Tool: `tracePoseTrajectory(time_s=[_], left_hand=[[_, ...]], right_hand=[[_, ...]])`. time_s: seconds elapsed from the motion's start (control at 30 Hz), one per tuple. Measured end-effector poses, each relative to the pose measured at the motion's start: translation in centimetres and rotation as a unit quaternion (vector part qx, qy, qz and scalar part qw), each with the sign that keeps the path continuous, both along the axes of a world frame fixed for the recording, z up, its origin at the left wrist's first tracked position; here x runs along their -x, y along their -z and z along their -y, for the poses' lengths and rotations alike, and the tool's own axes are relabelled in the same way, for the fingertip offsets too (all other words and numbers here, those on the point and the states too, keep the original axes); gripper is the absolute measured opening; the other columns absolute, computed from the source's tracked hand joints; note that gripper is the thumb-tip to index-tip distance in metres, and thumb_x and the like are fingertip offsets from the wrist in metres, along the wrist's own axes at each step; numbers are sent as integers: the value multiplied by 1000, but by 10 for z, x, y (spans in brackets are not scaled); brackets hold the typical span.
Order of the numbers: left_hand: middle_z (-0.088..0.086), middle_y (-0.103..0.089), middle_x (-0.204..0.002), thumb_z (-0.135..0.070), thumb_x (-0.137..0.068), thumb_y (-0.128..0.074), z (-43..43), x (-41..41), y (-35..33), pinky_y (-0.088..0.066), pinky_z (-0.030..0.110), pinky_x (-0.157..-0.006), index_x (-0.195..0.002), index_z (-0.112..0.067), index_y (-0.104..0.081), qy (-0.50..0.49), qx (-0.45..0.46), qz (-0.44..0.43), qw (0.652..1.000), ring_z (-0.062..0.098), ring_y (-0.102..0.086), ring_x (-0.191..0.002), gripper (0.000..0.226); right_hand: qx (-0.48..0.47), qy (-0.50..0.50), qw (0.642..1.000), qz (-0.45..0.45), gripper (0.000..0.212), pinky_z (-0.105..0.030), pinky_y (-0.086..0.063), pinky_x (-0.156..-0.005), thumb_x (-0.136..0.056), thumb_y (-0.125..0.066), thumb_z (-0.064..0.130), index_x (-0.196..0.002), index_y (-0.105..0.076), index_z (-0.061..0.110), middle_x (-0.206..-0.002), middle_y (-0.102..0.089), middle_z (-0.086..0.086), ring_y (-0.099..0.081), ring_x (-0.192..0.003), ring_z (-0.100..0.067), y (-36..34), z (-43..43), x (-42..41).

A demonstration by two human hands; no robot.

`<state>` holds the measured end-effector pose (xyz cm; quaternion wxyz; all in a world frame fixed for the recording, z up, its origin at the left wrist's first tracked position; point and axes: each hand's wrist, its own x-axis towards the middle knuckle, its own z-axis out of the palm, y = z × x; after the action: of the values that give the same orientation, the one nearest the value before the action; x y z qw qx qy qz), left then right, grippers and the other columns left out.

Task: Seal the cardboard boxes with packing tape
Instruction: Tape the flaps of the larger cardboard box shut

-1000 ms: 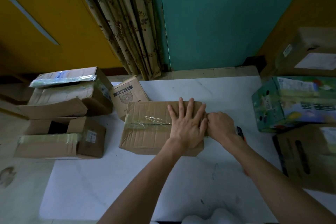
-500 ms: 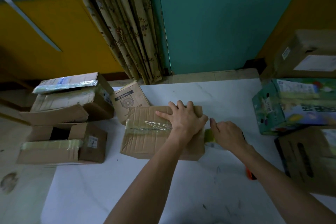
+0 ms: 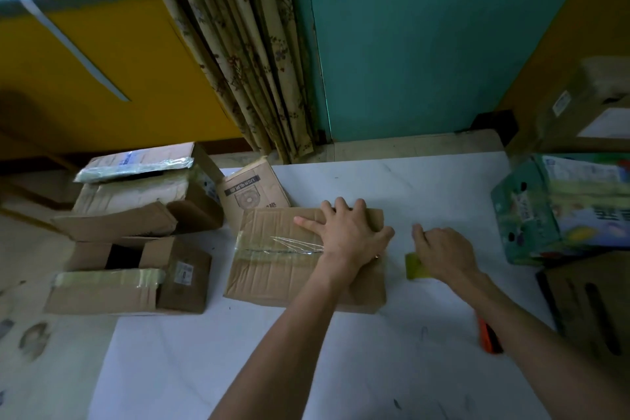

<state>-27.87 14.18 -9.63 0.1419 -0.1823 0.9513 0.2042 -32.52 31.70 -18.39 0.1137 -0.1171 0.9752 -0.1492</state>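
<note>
Several cardboard boxes (image 3: 272,278) on white table (image 3: 238,351) before teal door (image 3: 426,44), curtain (image 3: 245,44).

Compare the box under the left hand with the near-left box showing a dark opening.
The centre box is closed, clear tape along its seam; the near-left box gapes open on top. The left hand rests on the centre box; the near-left box is untouched. Both are worn brown cardboard.

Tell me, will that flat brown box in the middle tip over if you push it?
Probably not: the cardboard box lies low and wide on the white table, so it should slide. Its creased, dented top looks soft, so it may bend under the left hand.
</note>
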Motion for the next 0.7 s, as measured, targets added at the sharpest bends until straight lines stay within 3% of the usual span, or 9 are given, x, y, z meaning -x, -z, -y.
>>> tracePoseTrajectory(time_s=[0.1, 0.2, 0.33, 0.47, 0.57, 0.63, 0.7], left_hand=[[3, -46, -116, -60, -83, -55, 8, -5, -2, 10, 87, -100, -112, -24, -57, 4, -2, -7, 1000, 34, -33, -129, 46], [0, -50, -116, -58, -85, -55, 13, -9, -11, 6, 86, -102, -110, -25, -58, 0, -11, -22, 1000, 30, -37, -127, 42], [-2, -53, -111, -57, -86, -54, 22, -10, -30, -2, 86, -103, -107, -25, -61, -25, -34, -38, 998, 29, -42, -125, 39], [-3, -54, -109, -56, -87, -54, 30, -14, -47, -11, 83, -106, -113, -25, -61, -55, -74, -57, 994, 26, -45, -120, 41], [-7, -57, -99, -64, -77, -48, 44, -19, -53, -31, 74, -104, -113, -32, -57, -83, -140, -81, 983, 23, -53, -107, 49], [-6, -60, -95, -67, -71, -46, 57, -24, -57, -49, 60, -94, -110, -36, -56, -97, -203, -101, 969, 23, -60, -96, 50], [2, -64, -96, -61, -75, -49, 70, -32, -61, -54, 57, -85, -108, -36, -60, -101, -258, -119, 953, 27, -63, -91, 42]], right_hand=[[36, 15, 999, -37, 71, -35, -42, -50, -103, -33, 44, -41, -44, 11, -44, -52, -5, -53, -46, -25, -38, -18, -5], [52, -4, 997, -64, 69, -37, -44, -45, -101, -41, 41, -38, -35, 14, -36, -42, -1, -48, -39, -23, -63, -26, -5], [80, -10, 994, -77, 66, -34, -35, -45, -100, -49, 36, -40, -32, 14, -37, -37, -2, -45, -39, -24, -84, -27, -3], [115, -46, 984, -125, 66, -29, -23, -42, -98, -57, 29, -40, -27, 16, -35, -27, 0, -31, -33, -19, -108, -22, -1], [145, -59, 977, -146, 66, -24, -20, -42, -98, -56, 32, -39, -30, 16, -35, -29, -1, -30, -32, -16, -134, -11, -1], [158, -69, 974, -148, 65, -22, -20, -44, -98, -53, 37, -39, -34, 16, -35, -29, 0, -28, -32, -13, -151, 0, -3], [165, -97, 972, -139, 64, -20, -22, -45, -98, -52, 40, -40, -37, 17, -35, -27, 4, -27, -33, -11, -163, 17, -7]])
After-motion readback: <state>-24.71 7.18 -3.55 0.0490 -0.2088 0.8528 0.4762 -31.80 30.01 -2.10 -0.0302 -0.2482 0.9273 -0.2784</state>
